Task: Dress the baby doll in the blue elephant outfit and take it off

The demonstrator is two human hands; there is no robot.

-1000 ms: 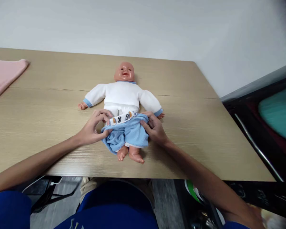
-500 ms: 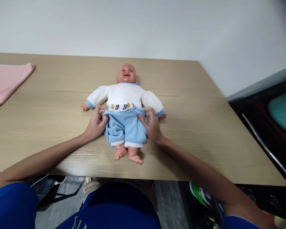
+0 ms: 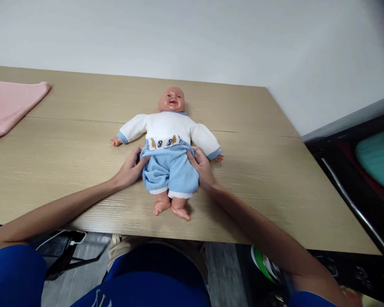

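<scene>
A baby doll point(image 3: 172, 100) lies on its back on the wooden table, head away from me and bare feet toward me. It wears a white long-sleeved top point(image 3: 168, 125) with blue cuffs and light blue pants point(image 3: 169, 170) with white hems. A printed strip with eye shapes shows just above the waistband. My left hand point(image 3: 132, 164) is closed on the pants at the waist on the left side, thumb in front. At the opposite side my right hand point(image 3: 203, 166) grips the waist of the pants, thumb on top and the other fingers partly hidden behind.
Pink cloth point(image 3: 13, 104) lies at the table's left edge. The table point(image 3: 259, 183) meets a white wall at the back. To the right stands a dark object with a metal bar and teal fabric point(image 3: 379, 155). Below the front edge are a white cable and a green-and-white item point(image 3: 260, 262).
Both hands stay at the waist of the pants; their thumbs now lie flatter on the fabric. The view has tilted slightly. The doll remains in about the same place.
</scene>
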